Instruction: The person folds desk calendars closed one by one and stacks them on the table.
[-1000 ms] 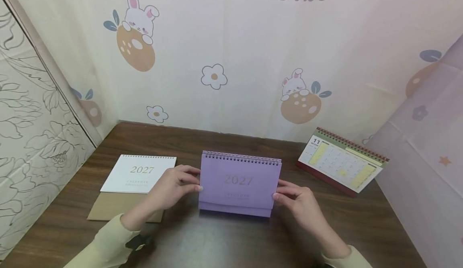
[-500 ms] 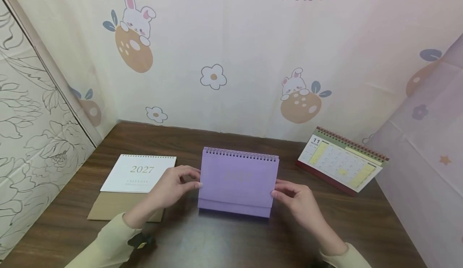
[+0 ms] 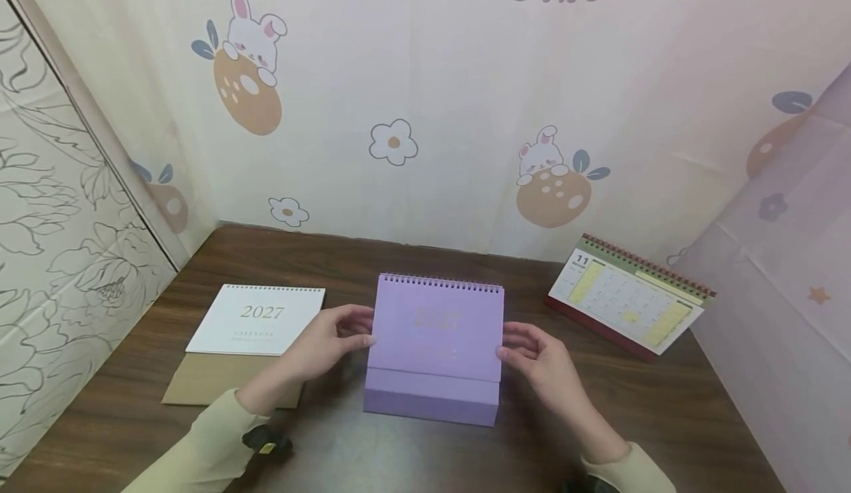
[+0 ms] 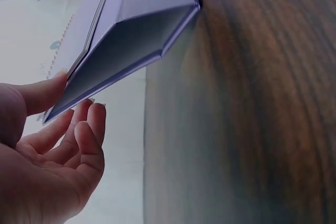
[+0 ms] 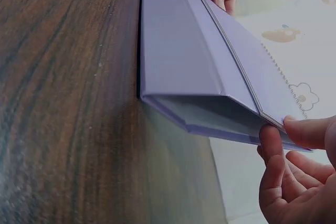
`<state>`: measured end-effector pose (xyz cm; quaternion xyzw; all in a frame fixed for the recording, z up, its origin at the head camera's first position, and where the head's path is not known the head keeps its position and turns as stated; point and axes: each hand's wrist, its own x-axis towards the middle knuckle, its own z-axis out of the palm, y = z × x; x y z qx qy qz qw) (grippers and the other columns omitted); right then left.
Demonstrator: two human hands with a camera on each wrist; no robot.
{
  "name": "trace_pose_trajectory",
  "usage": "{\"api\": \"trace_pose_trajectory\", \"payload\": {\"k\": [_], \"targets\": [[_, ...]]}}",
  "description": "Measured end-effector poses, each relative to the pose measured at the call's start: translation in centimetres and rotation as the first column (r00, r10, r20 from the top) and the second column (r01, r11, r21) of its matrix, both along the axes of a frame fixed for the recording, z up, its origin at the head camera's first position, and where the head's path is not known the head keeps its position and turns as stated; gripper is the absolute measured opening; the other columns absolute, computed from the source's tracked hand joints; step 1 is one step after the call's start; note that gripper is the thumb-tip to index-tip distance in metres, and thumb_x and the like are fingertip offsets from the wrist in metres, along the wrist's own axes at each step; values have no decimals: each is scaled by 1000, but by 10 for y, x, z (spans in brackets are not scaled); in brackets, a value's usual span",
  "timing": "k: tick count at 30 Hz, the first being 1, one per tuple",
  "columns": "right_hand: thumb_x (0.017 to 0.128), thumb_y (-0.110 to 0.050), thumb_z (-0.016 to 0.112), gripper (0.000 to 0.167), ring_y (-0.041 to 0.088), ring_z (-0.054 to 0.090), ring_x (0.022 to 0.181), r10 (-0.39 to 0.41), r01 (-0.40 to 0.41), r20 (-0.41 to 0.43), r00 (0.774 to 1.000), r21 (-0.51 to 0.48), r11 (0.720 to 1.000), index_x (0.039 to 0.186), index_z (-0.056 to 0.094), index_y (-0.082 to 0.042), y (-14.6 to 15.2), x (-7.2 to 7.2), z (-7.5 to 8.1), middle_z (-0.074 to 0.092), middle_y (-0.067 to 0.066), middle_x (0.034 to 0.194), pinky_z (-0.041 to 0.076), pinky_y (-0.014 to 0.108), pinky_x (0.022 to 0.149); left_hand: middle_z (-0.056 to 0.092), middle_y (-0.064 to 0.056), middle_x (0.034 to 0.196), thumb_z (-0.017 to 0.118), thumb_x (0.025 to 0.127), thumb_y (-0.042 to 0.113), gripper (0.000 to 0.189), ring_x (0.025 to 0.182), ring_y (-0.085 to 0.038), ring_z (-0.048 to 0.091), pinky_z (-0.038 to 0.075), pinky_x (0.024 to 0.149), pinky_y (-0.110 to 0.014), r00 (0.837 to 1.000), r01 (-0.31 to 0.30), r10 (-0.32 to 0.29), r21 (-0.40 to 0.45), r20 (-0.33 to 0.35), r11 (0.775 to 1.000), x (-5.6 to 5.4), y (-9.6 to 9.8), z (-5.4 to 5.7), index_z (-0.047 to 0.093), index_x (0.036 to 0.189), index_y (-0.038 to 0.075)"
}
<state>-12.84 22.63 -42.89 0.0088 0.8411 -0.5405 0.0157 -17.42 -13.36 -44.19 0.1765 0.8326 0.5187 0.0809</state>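
A purple spiral-bound desk calendar with 2027 on its cover stands at the middle of the table, its cover leaning back and the front panel of its folded base showing. At its left side my left hand holds the edge, thumb in front and fingers behind. The right hand grips the opposite edge, its thumb on the cover pages and a finger at the hollow side of the stand. Through the open end the stand looks hollow, with a creased base.
On the left a white 2027 calendar with a tan base lies close to the left forearm. A calendar with a red base, showing a page marked 11, stands at the back right. Behind the wooden table hangs a printed curtain.
The purple calendar has tipped back, and its bottom edge has come toward me, so more of the front base panel shows. Both hands have shifted slightly inward with it.
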Motion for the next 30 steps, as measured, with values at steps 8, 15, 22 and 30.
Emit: {"api": "trace_pose_trajectory", "payload": {"k": [8,15,22,30], "targets": [[90,-13,75,42,28,69,102,-5,4,30,1000,58,998,128,63,0,0,-4,-8,70,15,112,55,38,87,69,-1,104,74,91,17,37,96,-17,67,53,85,-39,998,-9,9,-2,56,1000,-4,5,-8,64,125,7],[92,-14,73,37,25,68,97,-2,-5,44,999,147,989,126,64,-2,-3,-7,-13,71,11,107,55,43,87,69,-2,102,74,90,14,34,95,-18,67,53,84,-40,991,-57,59,-25,117,998,-6,10,-11,66,122,6],[91,-10,73,33,18,64,86,37,-49,43,998,303,952,123,66,-3,-5,-10,-21,69,5,98,56,37,79,68,0,94,74,88,9,29,88,-16,66,54,76,-35,986,-98,106,-70,129,993,-6,17,-19,67,116,4],[89,-11,75,36,15,61,82,114,-123,46,992,423,898,122,65,1,-8,-15,-26,67,3,93,54,37,77,67,1,89,75,88,12,30,82,-13,63,52,70,-32,996,-50,63,-174,70,984,-7,19,-23,69,115,1]]}}
